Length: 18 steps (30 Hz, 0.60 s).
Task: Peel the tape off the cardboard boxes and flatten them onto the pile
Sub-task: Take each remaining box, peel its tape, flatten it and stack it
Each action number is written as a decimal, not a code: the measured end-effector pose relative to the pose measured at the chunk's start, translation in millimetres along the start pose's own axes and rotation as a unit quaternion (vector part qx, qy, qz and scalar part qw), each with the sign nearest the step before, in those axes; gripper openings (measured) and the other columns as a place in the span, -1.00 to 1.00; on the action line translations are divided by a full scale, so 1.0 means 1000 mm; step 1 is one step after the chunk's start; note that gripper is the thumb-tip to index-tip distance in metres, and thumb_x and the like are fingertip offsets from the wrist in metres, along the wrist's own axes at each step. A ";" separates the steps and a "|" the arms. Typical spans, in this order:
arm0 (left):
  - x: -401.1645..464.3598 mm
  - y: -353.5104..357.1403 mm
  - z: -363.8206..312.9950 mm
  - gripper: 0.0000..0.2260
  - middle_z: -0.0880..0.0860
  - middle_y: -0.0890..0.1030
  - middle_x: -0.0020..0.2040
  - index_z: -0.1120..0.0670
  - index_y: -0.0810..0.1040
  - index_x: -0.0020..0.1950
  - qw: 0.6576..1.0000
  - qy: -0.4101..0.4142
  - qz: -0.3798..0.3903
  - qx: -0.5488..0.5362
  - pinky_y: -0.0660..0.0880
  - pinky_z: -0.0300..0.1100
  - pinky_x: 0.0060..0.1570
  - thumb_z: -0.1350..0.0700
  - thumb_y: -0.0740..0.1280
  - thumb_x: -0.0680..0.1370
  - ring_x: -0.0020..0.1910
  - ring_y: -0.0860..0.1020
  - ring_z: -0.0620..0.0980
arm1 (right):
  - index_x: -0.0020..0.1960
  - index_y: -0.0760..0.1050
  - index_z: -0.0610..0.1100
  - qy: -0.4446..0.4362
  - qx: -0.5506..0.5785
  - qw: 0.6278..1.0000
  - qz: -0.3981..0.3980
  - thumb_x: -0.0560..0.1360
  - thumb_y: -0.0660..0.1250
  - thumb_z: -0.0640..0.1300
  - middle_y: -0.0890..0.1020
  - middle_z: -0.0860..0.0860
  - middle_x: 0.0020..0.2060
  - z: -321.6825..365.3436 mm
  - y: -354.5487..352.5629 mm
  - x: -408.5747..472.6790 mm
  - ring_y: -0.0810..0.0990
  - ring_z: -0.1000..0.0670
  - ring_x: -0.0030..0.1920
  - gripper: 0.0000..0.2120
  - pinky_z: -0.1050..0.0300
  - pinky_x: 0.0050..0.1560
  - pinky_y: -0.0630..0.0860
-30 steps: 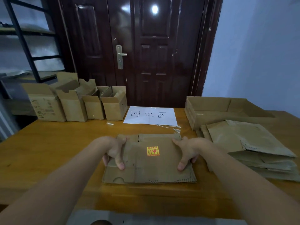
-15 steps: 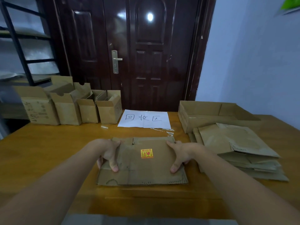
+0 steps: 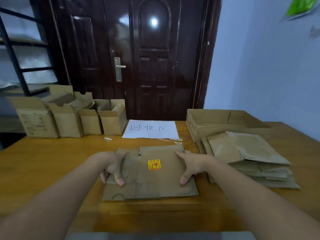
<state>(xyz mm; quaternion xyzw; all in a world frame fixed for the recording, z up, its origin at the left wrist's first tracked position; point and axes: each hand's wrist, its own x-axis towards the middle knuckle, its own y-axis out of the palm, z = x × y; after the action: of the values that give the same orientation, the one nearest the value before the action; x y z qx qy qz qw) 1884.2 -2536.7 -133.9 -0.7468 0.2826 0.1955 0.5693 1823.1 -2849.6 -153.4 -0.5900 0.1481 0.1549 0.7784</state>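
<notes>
The person's left hand (image 3: 113, 168) and right hand (image 3: 191, 166) are gripping the side edges of the flat box (image 3: 150, 175), lying wide across the table (image 3: 43, 161), with the pile (image 3: 245, 158) off to its right, nearer the right hand.

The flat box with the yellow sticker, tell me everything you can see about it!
The flat box is brown cardboard, squashed flat on the wooden table. A yellow and red sticker sits near its middle. Short flaps stick out at the far edge, and the near edge looks worn, with a curved notch mark. The left hand and right hand grip its two sides, thumbs on top.
</notes>
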 end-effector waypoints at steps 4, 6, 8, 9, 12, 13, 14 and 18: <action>-0.008 0.007 0.007 0.29 0.05 0.10 0.47 -0.23 -0.15 0.66 0.998 0.026 -0.053 -0.004 0.68 -0.10 -0.26 0.15 0.71 0.25 0.35 0.36 0.28 | 0.65 -0.30 0.09 -0.007 0.021 1.000 -0.014 0.28 0.67 0.09 -0.20 0.04 0.64 0.002 0.000 -0.008 0.03 -0.17 0.61 0.34 -0.03 0.49 0.31; -0.011 0.010 0.012 0.32 0.04 -0.03 0.55 -0.22 -0.24 0.65 0.996 0.045 -0.077 -0.013 0.64 -0.18 -0.31 0.14 0.70 0.26 0.40 0.29 0.27 | 0.64 -0.32 0.09 -0.010 0.021 0.999 -0.023 0.28 0.67 0.09 -0.25 0.04 0.63 0.006 -0.004 -0.014 0.00 -0.17 0.62 0.35 -0.05 0.50 0.29; -0.016 0.010 0.015 0.34 0.04 -0.12 0.58 -0.20 -0.31 0.64 0.993 0.061 -0.097 -0.017 0.61 -0.22 -0.34 0.12 0.70 0.28 0.44 0.25 0.28 | 0.64 -0.32 0.08 -0.018 0.007 0.999 -0.038 0.27 0.67 0.12 -0.26 0.05 0.63 0.009 -0.013 -0.021 -0.03 -0.15 0.62 0.36 -0.10 0.56 0.18; -0.019 0.008 0.015 0.35 0.04 -0.15 0.59 -0.19 -0.32 0.64 0.992 0.066 -0.108 -0.020 0.61 -0.21 -0.35 0.10 0.70 0.27 0.46 0.23 0.29 | 0.64 -0.31 0.08 -0.024 0.005 0.999 -0.047 0.27 0.67 0.12 -0.26 0.05 0.63 0.011 -0.020 -0.026 -0.03 -0.15 0.62 0.35 -0.12 0.57 0.15; -0.031 -0.003 0.006 0.38 0.02 -0.22 0.61 -0.17 -0.34 0.64 0.985 0.087 -0.150 -0.025 0.68 -0.08 -0.23 0.06 0.71 0.25 0.52 0.14 0.32 | 0.66 -0.27 0.07 -0.044 0.023 0.995 -0.086 0.29 0.66 0.10 -0.25 0.05 0.63 0.009 -0.047 -0.041 0.00 -0.14 0.62 0.32 -0.14 0.58 0.17; -0.035 -0.008 0.000 0.37 0.02 -0.21 0.62 -0.16 -0.32 0.65 0.981 0.099 -0.164 -0.024 0.69 -0.02 -0.13 0.04 0.71 0.24 0.52 0.14 0.33 | 0.66 -0.24 0.06 -0.048 0.040 0.992 -0.105 0.30 0.64 0.12 -0.24 0.07 0.63 0.006 -0.056 -0.046 0.03 -0.13 0.62 0.29 -0.13 0.57 0.19; -0.040 -0.013 -0.009 0.36 0.03 -0.19 0.62 -0.15 -0.29 0.66 0.978 0.115 -0.174 -0.026 0.69 0.02 -0.03 0.02 0.71 0.24 0.52 0.14 0.32 | 0.67 -0.20 0.05 -0.050 0.062 0.988 -0.128 0.33 0.62 0.15 -0.22 0.09 0.63 0.001 -0.066 -0.052 0.07 -0.11 0.60 0.24 -0.11 0.56 0.21; -0.052 -0.024 -0.061 0.29 0.04 -0.13 0.62 -0.07 -0.19 0.68 0.961 0.178 -0.204 -0.064 0.66 -0.08 -0.07 0.01 0.70 0.26 0.49 0.21 0.25 | 0.67 -0.01 0.03 -0.028 0.104 0.966 -0.235 0.44 0.51 0.22 -0.10 0.09 0.65 -0.031 -0.100 -0.076 0.13 -0.09 0.60 0.01 -0.07 0.55 0.18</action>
<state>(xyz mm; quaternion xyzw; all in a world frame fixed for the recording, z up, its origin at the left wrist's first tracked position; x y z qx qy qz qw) 1857.8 -2580.2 -67.1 -0.8464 0.2077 -0.0430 0.4885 1793.8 -2910.3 -43.1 -0.5197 -0.0017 -0.0321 0.8537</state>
